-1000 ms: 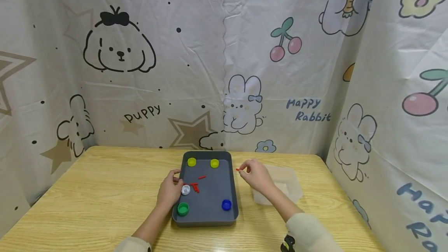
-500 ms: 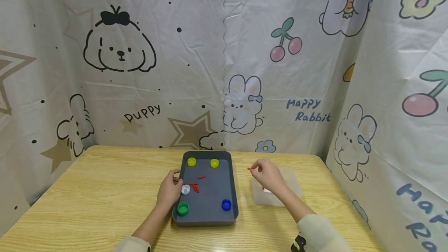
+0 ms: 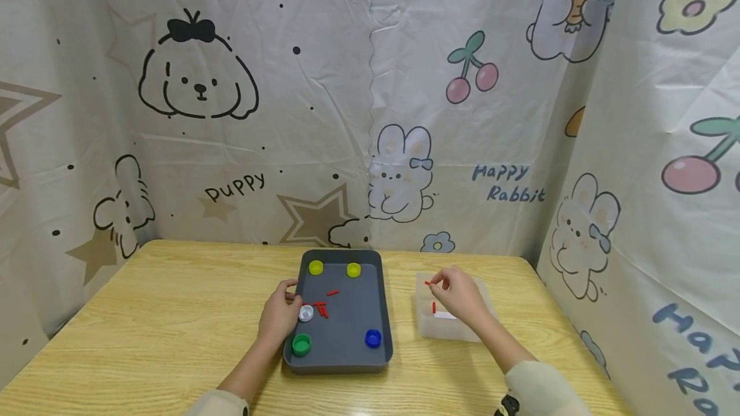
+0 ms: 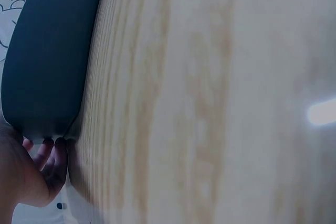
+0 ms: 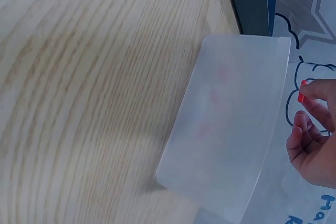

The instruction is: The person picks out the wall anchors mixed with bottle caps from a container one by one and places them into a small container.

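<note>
My left hand [image 3: 279,314] grips the left rim of a dark grey tray [image 3: 349,329], its fingertips against the tray's outer wall in the left wrist view. Between thumb and forefinger, my right hand [image 3: 460,295] pinches a short red stick [image 5: 302,92]. That hand is over a translucent white plastic box [image 3: 426,327], where another red stick [image 3: 434,307] and a white strip [image 3: 444,315] show. Inside the tray, several red sticks [image 3: 321,309] lie by a white bottle cap [image 3: 306,313]. The hand and forearm hide part of the box.
Two yellow caps [image 3: 315,268] sit toward the tray's far end. A green cap [image 3: 301,345] and a blue cap [image 3: 373,338] stand in its near corners. The wooden table [image 3: 173,320] ends at a printed curtain [image 3: 277,146] behind and on both sides.
My right hand has moved right with the red stick, from beside the tray to over the translucent box. The left hand stays on the tray.
</note>
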`<act>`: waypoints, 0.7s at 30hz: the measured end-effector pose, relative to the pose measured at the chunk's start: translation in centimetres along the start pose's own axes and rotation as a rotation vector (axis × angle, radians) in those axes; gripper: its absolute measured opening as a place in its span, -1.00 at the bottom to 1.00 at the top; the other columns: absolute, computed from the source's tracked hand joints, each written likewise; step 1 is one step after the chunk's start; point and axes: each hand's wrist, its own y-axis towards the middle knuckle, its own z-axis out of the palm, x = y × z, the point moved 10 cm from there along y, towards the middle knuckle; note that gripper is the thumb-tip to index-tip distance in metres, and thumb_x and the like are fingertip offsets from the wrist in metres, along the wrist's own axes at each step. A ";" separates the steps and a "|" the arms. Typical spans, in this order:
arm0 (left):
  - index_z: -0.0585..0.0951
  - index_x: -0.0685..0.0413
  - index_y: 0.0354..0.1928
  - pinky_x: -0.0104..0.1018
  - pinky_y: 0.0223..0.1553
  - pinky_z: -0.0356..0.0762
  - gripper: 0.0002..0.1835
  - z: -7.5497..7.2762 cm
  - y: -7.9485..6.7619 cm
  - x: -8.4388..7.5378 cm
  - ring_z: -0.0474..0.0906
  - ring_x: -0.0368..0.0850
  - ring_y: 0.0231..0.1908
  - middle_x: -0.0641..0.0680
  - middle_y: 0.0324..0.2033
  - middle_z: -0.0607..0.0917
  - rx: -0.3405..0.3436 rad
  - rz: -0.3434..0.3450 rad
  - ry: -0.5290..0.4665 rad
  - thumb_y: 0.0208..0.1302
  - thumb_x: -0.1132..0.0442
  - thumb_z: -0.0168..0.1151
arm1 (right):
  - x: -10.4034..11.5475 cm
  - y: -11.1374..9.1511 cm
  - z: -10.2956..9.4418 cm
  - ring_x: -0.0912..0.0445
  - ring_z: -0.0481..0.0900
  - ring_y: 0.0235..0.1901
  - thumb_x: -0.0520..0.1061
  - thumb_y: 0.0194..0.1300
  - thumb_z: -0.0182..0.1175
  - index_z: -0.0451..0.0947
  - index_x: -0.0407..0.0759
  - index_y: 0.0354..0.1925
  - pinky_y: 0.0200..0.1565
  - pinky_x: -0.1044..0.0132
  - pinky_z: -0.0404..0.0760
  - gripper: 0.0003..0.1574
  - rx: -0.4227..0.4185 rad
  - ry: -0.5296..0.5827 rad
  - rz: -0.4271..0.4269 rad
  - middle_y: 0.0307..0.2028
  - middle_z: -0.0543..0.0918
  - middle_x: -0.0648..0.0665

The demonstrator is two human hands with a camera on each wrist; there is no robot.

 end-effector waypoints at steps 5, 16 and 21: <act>0.40 0.11 0.20 -0.18 -0.30 0.46 -0.57 0.0 0.1 0.2 0.55 0.02 -0.23 0.21 -0.17 0.62 0.003 -0.001 0.003 0.28 0.25 0.04 | -1.3 -0.2 -0.4 0.14 0.34 -0.52 -0.18 0.13 0.22 0.62 -0.19 -0.37 -0.48 0.33 0.31 -0.90 -0.004 -0.010 0.026 -0.49 0.47 -0.08; 0.41 0.12 0.20 -0.21 -0.32 0.45 -0.57 -0.1 0.1 0.1 0.56 0.02 -0.24 0.22 -0.18 0.63 -0.003 0.008 0.001 0.28 0.26 0.05 | -3.4 -0.7 -1.4 0.11 0.31 -0.49 -0.20 0.12 0.21 0.61 -0.27 -0.38 -0.44 0.31 0.28 -0.87 -0.015 -0.011 0.060 -0.51 0.44 -0.10; 0.41 0.10 0.19 -0.24 -0.34 0.44 -0.57 -0.1 0.2 0.3 0.55 0.01 -0.26 0.21 -0.18 0.62 -0.005 0.002 0.000 0.27 0.25 0.05 | -4.2 -0.8 -1.2 0.12 0.31 -0.50 -0.20 0.11 0.20 0.61 -0.28 -0.38 -0.45 0.32 0.29 -0.87 -0.013 -0.009 0.077 -0.52 0.44 -0.10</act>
